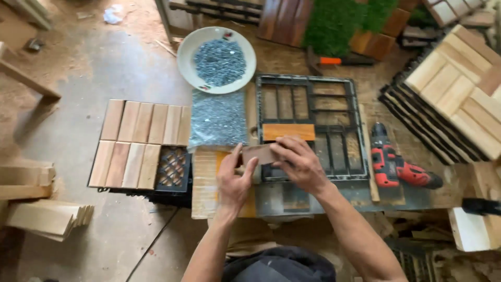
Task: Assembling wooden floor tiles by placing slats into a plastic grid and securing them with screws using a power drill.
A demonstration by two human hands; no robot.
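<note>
Fingers of the left hand [233,180] curl around the left end of a small brown wooden slat [259,153], thumb on top, so they are closed on it. Over the same slat, the right hand [300,164] lies with its fingers bent down on the right end and pressing it, gripping as well. The slat sits level at the front left corner of a black plastic grid frame [312,128], just in front of an orange-brown slat [288,131] already seated in that frame.

At the far left of the work surface, loose pale boards [44,216] lie stacked on the concrete floor. Next comes a partly covered deck tile [141,143]: light wooden slats fill most of it and one corner of its black lattice base shows at the front right. Behind it, towards the back edge, a white bowl [188,49] holds a heap of grey screws, and a clear bag of screws [217,119] lies just in front of the bowl, touching the frame's left side. Right of the frame, near its front right corner, a red and black cordless drill [396,166] lies on its side. At the far right edge, finished wooden tiles [459,89] rest in a leaning stack.
</note>
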